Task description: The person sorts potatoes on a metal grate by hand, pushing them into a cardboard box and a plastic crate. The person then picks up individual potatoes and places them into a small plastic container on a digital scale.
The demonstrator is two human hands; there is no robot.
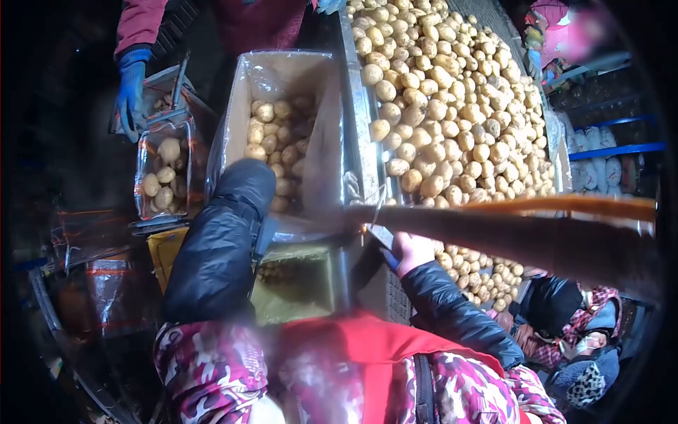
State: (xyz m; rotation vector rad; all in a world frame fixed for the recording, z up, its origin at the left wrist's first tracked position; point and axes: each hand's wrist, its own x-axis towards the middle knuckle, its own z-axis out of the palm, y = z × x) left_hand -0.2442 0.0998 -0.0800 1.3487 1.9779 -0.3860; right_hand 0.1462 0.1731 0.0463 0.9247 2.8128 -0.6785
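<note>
My left arm, in a dark padded sleeve, reaches over the near left edge of an open carton lined with clear plastic. Its rounded dark end hides my left hand's fingers. Potatoes lie in the carton. My right hand is closed around a small grey flat piece beside the metal edge of the sorting table. Just above that hand, a long blurred brown bar with an orange edge crosses the view. Many potatoes cover the table.
A smaller lined crate with potatoes stands left of the carton. Below the carton is a pale-lined box. A co-worker's blue-gloved hand hangs at upper left. Other people are at lower right and upper right.
</note>
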